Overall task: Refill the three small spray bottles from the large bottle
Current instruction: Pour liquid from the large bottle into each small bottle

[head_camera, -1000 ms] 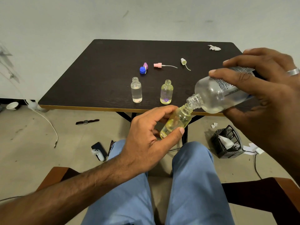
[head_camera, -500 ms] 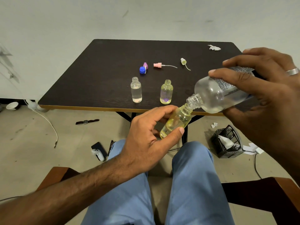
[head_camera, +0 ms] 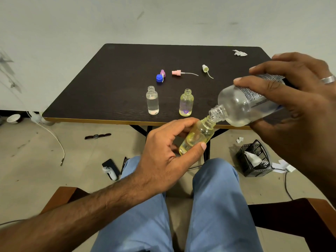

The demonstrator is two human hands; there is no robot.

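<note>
1. The table (head_camera: pixel 112 73) is bare along its left and far edges, leaving room to set bottles down.
2. The right hand (head_camera: pixel 298 106) grasps the large bottle (head_camera: pixel 243 106), tilted, its mouth at the third bottle's neck, just off the near edge.
3. The left hand (head_camera: pixel 163 155) grips that yellowish bottle (head_camera: pixel 197 138), over the lap.
4. The clear bottle (head_camera: pixel 152 100) and the yellow bottle (head_camera: pixel 186 103) stand uncapped near the near edge, apparently filled.
5. The spray tops (head_camera: pixel 177 72) lie mid-table; recapping is likely left.

light: we see soft, even, moderately bright indoor light | shadows: faint beneath the table (head_camera: pixel 109 84) | glare: mild on the large bottle (head_camera: pixel 241 106) | blur: little | edges: wide-angle bending
</note>
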